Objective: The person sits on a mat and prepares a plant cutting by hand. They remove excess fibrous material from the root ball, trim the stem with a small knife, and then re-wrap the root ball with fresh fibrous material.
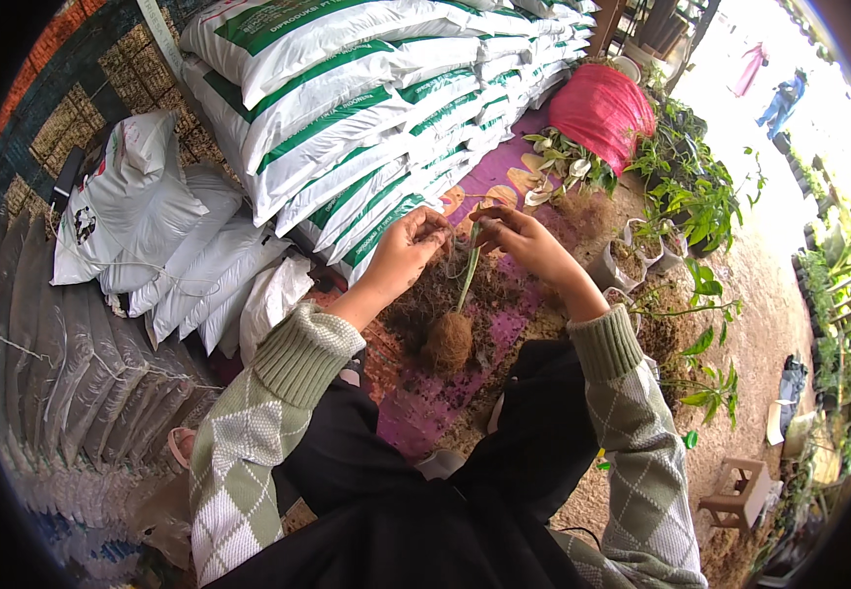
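"Head view first: how is the left hand (417, 240) placed?"

"Its thumb and fingers are bent and come close together, just beside the top of the plant (449, 337). I cannot tell if something thin is held between them."

"And the right hand (507, 233)?"

"That one is closed, with the fingertips gripping the upper end of the green stem (468, 280). The stem goes down, a little tilted, to a round, brown root ball (447, 355)."

"Where exactly is this root ball?"

"It is over the purple sheet (420, 417), between the left and right edges, and nearer to the near end than to the far end. Whether it rests there or hangs slightly above, I cannot tell."

"What things are around it?"

"Dark, loose soil with fine roots (406, 316) is spread over the sheet, beside the root ball and on its far side. Along the left edge of the sheet stands a high pile of white and green sacks (347, 137). Near the far right corner there is a red bundle (602, 116), and leafy plants (690, 211) are beyond the right edge. Well apart, toward the right, stands a brown stool (738, 493)."
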Motion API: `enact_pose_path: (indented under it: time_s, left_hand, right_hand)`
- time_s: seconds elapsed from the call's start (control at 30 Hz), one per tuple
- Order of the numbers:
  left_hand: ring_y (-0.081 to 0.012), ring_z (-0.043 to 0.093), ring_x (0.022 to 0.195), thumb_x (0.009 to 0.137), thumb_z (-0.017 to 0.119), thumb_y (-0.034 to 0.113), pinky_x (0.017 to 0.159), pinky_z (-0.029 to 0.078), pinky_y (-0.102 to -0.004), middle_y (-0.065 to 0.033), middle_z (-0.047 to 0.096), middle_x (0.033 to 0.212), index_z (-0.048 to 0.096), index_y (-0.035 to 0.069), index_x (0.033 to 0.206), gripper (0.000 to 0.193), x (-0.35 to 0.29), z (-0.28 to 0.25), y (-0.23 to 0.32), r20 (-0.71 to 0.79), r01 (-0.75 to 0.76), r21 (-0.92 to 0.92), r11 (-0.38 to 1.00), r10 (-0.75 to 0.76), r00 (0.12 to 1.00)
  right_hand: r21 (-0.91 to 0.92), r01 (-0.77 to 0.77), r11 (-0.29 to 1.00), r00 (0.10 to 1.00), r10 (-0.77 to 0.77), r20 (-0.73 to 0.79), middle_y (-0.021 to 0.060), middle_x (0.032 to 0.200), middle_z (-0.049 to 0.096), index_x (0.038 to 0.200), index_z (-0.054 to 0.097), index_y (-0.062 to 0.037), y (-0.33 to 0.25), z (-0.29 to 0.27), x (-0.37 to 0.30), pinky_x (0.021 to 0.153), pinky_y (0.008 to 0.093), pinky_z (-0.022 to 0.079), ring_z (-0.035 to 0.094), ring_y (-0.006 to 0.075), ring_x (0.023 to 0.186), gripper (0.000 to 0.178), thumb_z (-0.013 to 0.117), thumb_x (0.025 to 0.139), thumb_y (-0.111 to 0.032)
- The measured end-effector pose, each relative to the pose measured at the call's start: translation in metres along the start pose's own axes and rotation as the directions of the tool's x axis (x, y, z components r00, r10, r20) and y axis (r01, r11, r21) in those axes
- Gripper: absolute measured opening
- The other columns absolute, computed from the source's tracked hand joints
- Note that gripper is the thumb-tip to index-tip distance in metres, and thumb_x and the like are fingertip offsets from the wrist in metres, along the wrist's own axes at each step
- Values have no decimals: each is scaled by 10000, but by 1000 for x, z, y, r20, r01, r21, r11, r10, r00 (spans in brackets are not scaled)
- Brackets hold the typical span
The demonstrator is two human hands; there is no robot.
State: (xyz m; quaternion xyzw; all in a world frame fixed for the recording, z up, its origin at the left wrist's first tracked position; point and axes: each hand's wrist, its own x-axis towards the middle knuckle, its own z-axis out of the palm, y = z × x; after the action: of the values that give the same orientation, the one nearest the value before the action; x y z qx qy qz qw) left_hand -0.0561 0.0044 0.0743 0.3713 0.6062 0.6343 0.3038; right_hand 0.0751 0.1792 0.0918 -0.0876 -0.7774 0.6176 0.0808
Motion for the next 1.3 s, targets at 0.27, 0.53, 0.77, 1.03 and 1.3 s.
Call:
enact_pose_path:
  time_s: [0.27, 0.53, 0.77, 1.03, 1.3]
  left_hand:
    - [-142, 603, 901, 939, 504, 92, 876, 460, -298, -34, 599, 927, 524, 57, 1079, 146, -4, -5, 3, -23, 77, -218, 973, -84, 996]
    - [-188, 624, 821, 956, 442, 163, 809, 506, -345, -33, 566, 834, 470, 110, 1057, 118, -12, -5, 5, -14, 255, -640, 725, -343, 939]
    - [-96, 543, 686, 917, 497, 91, 657, 522, -285, -14, 537, 811, 469, 104, 1097, 183, -6, -7, 11, -79, 249, -572, 781, -354, 932]
    - [-69, 490, 642, 899, 529, 49, 600, 486, -242, -27, 571, 859, 468, 96, 1112, 227, -9, -5, 19, -150, 261, -486, 834, -373, 915]
    - [-68, 515, 622, 900, 558, 63, 573, 467, -229, -45, 617, 860, 517, 78, 1051, 157, -13, -14, 13, -22, 321, -229, 919, -335, 942]
  right_hand:
    - [-102, 5, 995, 995, -15, -99, 19, 910, 652, 1226, 557, -45, 18, 12, -2, 742, 232, 461, 577, 68, 839, 383, 624, 850, -15]
    - [-415, 2, 910, 964, -111, -240, 78, 799, 657, 1166, 597, -57, 18, 13, -5, 663, 292, 482, 622, 145, 725, 370, 617, 796, -55]
    - [-541, -116, 833, 935, -93, -343, 188, 860, 682, 1156, 584, -6, 15, 0, 6, 746, 408, 514, 669, 338, 823, 384, 610, 797, -139]
    - [-679, -245, 692, 874, -146, -464, 177, 859, 686, 1089, 636, -56, 24, -17, 10, 741, 411, 515, 664, 337, 808, 324, 633, 788, -173]
    - [-731, -420, 538, 877, 32, -480, 217, 993, 668, 1115, 669, -58, 28, -41, 14, 857, 435, 493, 636, 368, 956, 363, 643, 813, -257]
